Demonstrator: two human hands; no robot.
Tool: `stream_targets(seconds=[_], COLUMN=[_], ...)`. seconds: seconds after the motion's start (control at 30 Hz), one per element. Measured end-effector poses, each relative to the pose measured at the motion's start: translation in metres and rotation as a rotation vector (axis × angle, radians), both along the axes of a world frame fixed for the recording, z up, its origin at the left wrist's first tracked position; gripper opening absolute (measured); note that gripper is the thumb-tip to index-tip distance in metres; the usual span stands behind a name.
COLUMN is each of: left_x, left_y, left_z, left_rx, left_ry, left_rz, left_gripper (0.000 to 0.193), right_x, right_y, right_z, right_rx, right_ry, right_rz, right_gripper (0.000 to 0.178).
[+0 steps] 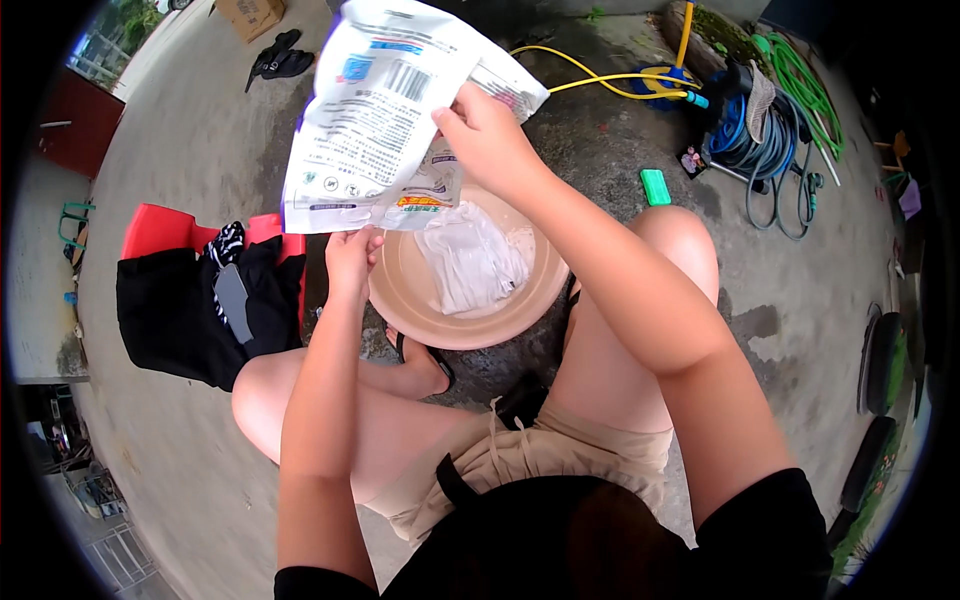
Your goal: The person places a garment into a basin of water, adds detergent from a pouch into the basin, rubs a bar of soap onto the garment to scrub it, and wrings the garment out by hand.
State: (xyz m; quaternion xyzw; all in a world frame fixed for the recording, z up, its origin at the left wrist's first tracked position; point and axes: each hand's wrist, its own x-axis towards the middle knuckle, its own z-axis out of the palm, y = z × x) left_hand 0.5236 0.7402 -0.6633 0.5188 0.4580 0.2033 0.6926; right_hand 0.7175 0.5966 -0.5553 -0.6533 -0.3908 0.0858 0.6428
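Observation:
A large white plastic pouch (370, 130) with printing, a barcode and purple edges is held up in front of me, tilted over the far left of a basin. My right hand (487, 132) grips its right side, thumb on the printed face. At its lower edge, the fingers of my left hand (350, 262) close on the plastic. What the pouch contains is hidden. Below, between my legs, stands a round beige basin (480, 333) holding a bunched white cloth (468, 262). The pouch covers the basin's far left rim.
Black clothes (165, 310) and a grey phone-like slab (232, 303) lie on a red stool (160, 228) at left. A green block (655, 187) sits on the concrete at right, near a blue hose reel (755, 145). A yellow hose (590, 85) runs behind the basin.

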Motion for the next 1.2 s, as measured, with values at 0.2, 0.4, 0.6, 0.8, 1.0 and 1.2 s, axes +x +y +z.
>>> stream_targets(seconds=[0.2,0.4,0.6,0.8,1.0,1.2], left_x=[0.002,-0.001,-0.004,-0.001,-0.002,0.003], left_y=[-0.002,-0.003,0.001,-0.005,-0.001,-0.005], left_z=[0.006,0.006,0.004,0.005,-0.001,0.007], left_rx=[0.035,0.016,0.013,-0.002,-0.003,0.007], left_ry=[-0.001,-0.017,-0.032,-0.037,-0.043,-0.031], left_rz=[0.015,0.013,0.014,0.007,0.029,-0.012], left_gripper=[0.016,0.018,0.015,0.014,0.012,0.013], right_x=[0.003,-0.002,-0.007,-0.01,-0.013,-0.004], right_y=[-0.001,-0.002,-0.002,-0.002,-0.002,-0.001], right_z=[0.006,0.01,0.012,0.015,0.017,0.01], right_rx=[-0.059,-0.015,-0.052,-0.002,-0.05,-0.088], right_ry=[-0.049,-0.034,-0.099,-0.123,-0.173,-0.163], right_rz=[-0.008,0.035,0.029,-0.003,0.007,-0.008], right_gripper=[0.025,0.025,0.026,0.021,0.024,0.027])
